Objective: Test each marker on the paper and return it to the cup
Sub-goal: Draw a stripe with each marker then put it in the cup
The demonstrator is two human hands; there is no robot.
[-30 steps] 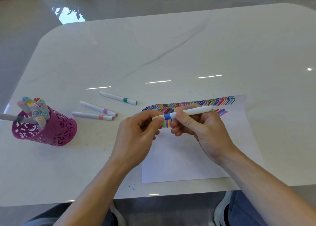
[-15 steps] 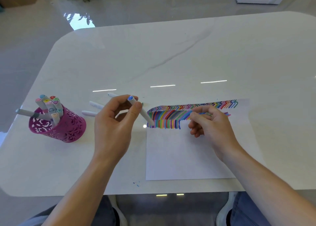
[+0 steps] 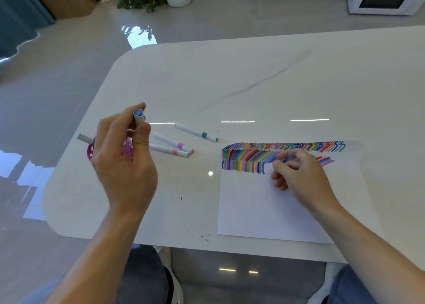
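Pinched upright by the left hand's [image 3: 124, 163] thumb and fingers at nine o'clock from the paper [image 3: 264, 207], the blue-capped marker [image 3: 139, 116] should be lowered straight into the half-hidden pink cup [image 3: 90, 154], clear of the leaning marker [image 3: 82, 138]; what the curled right hand [image 3: 299, 177] pinches cannot be told.

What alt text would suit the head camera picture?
A left hand holds a blue-capped marker by a pink cup, while the right hand rests on paper marked with coloured strokes. Three markers lie on the white table.

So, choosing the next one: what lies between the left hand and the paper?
Head view: green-banded marker, purple-banded marker and pink-banded marker, loose on the table.
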